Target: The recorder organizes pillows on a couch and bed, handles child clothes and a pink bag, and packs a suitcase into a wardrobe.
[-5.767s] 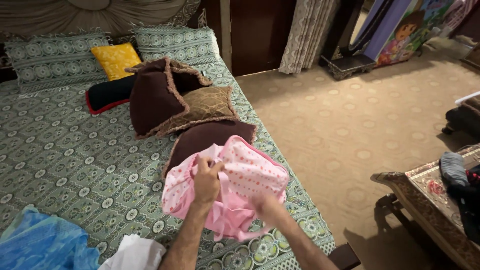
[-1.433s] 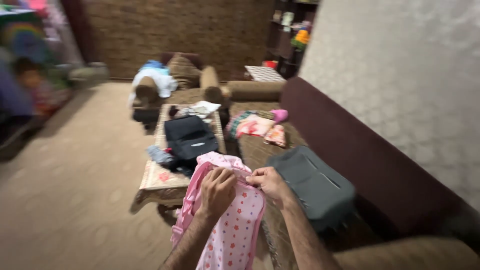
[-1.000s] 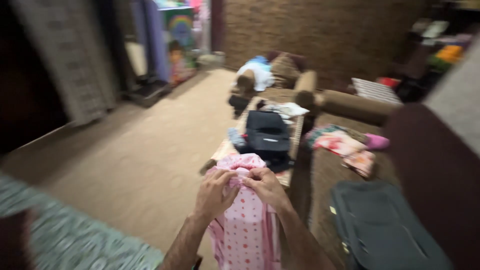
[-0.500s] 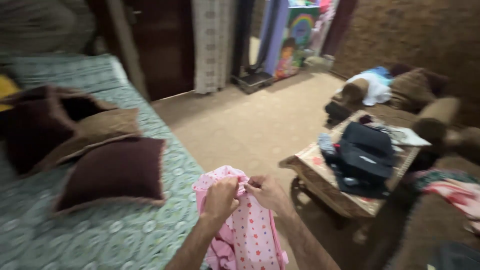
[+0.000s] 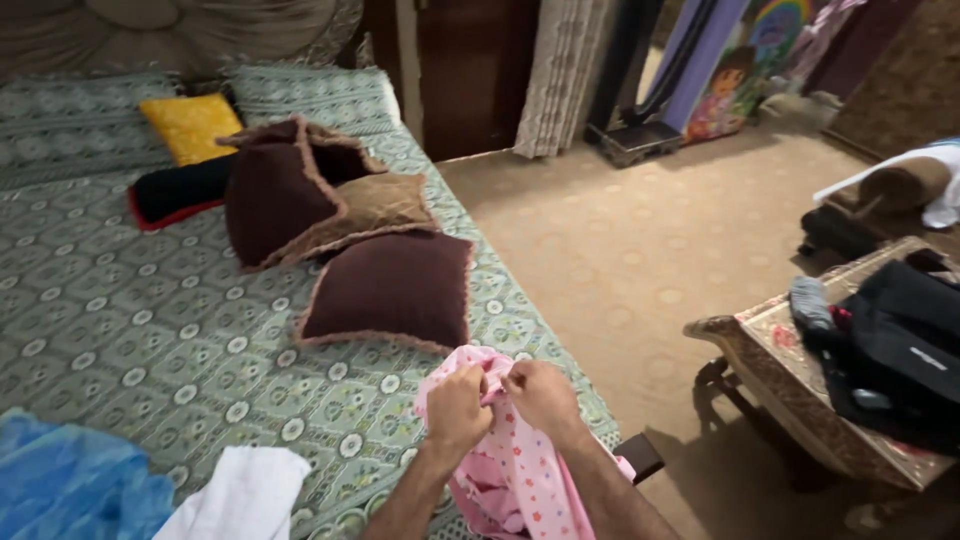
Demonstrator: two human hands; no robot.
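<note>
Both my hands grip the top edge of a pink garment point(image 5: 520, 480) with small red flowers, holding it up over the near right corner of the bed point(image 5: 150, 320). My left hand point(image 5: 457, 410) pinches the cloth on the left side. My right hand point(image 5: 540, 393) pinches it just beside, the two hands nearly touching. The garment hangs down between my forearms. A dark brown cushion point(image 5: 390, 290) lies flat on the green patterned bedcover right beyond my hands.
More brown cushions point(image 5: 300, 190), a yellow pillow point(image 5: 190, 125) and a black one with red trim point(image 5: 175, 190) sit further up the bed. Blue cloth point(image 5: 70, 490) and white cloth point(image 5: 235, 495) lie at the near left. A carved low table point(image 5: 790, 380) with a black bag point(image 5: 900, 350) stands to the right on beige carpet.
My view has swung left from the sofa and table back toward the bed. Both hands kept their grip on the pink garment and now hold it over the bed's corner.
</note>
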